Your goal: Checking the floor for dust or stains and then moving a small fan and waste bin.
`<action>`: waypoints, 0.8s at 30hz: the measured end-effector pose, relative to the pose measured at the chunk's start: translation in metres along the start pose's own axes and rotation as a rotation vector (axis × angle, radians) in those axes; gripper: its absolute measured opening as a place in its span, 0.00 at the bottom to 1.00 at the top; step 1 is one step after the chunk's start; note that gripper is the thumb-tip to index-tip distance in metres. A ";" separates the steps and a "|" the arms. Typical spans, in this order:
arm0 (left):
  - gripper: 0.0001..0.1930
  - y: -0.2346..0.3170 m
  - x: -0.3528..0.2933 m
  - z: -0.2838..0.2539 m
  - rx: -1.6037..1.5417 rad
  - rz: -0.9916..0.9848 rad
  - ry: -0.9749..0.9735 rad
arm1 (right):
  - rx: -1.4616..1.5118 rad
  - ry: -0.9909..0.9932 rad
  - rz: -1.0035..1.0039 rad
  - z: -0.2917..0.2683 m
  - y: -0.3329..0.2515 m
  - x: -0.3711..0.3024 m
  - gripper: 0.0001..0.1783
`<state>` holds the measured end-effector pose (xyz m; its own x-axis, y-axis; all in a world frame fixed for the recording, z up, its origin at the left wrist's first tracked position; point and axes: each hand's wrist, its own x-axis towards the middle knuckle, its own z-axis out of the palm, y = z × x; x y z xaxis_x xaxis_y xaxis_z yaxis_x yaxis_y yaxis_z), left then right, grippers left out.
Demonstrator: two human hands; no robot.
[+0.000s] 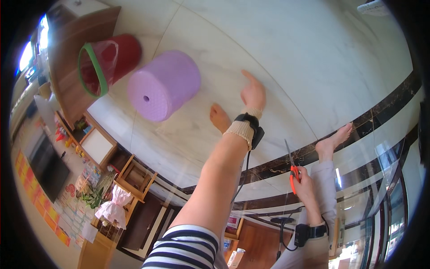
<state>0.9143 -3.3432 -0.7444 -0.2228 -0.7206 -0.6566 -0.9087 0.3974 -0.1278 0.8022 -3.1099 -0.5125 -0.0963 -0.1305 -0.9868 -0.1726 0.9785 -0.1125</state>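
Scissors: orange handles, thin steel blades pointing up past the fingertips. Left hand is spread, grasping nothing, fingers extended over pale marble floor; a lilac stool lies beyond them, to their left. Right hand is clenched around the handles. Judgement: light, rigid, sharp; grip belongs at the 2 handle loops, never on the blades.

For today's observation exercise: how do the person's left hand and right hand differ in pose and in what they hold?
The left hand is stretched far out with fingers spread and holds nothing; the right hand stays near the knee, closed around orange-handled scissors. The left hand hangs over the pale marble floor, right of the purple stool; the right hand is over the floor's dark border. Both wear a black wrist device.
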 end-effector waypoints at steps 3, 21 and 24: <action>0.46 -0.007 -0.009 0.016 -0.069 0.006 0.007 | -0.008 0.006 -0.025 0.003 0.008 0.006 0.20; 0.12 -0.169 -0.023 -0.153 -1.412 0.167 -0.847 | 0.025 0.033 -0.015 0.016 0.026 0.019 0.18; 0.11 -0.211 -0.019 -0.193 -1.507 0.174 -0.792 | 0.093 0.008 0.000 0.017 0.019 0.021 0.18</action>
<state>1.0418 -3.5229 -0.5617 -0.5537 -0.1091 -0.8255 -0.5023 -0.7469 0.4356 0.8138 -3.0909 -0.5371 -0.1045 -0.1310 -0.9859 -0.0805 0.9892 -0.1229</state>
